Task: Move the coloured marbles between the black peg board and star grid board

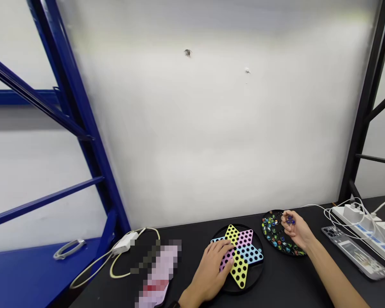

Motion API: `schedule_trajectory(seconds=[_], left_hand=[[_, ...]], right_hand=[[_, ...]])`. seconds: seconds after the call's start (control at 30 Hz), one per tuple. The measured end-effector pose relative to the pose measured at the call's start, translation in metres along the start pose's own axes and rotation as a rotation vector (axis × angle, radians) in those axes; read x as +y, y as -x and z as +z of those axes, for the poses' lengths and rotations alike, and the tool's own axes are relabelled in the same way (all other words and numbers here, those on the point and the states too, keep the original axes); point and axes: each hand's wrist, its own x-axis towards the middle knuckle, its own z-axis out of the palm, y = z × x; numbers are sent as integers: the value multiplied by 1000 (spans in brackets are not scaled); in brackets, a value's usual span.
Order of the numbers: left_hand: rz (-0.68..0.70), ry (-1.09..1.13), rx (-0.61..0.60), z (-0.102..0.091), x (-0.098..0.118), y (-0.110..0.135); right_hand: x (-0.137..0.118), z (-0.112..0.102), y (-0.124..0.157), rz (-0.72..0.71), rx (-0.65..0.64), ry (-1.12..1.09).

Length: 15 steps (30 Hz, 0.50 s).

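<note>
One star-patterned board [239, 266] lies under the spread, flat left hand [213, 262], visible holes apparently unfilled, while most marbles [270, 223] sit loose in the round tray [285, 253] alongside, blue marbles [290, 220] alone lifted out, cupped in the curled right hand [297, 230].

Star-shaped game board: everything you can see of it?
The star-shaped yellow, pink and blue board, plastic-looking, has six points dotted with round black spots that look like holes. It lies flat on a round black base on the black tabletop. The flattened left hand covers much of its left side, apparently resting on it.
</note>
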Motion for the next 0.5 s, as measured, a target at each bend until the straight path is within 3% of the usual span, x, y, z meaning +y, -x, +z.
schedule_trajectory(seconds=[0.13, 0.23, 0.33, 0.5], left_hand=[[-13, 9, -10, -2, 2, 0], [-10, 3, -6, -2, 2, 0], [1, -11, 15, -1, 0, 1], [-7, -6, 3, 2, -4, 1]], right_hand=[[10, -10, -4, -175, 130, 723], [14, -19, -3, -191, 92, 1256], [12, -24, 0, -74, 12, 1488], [10, -25, 5, 65, -105, 1564]])
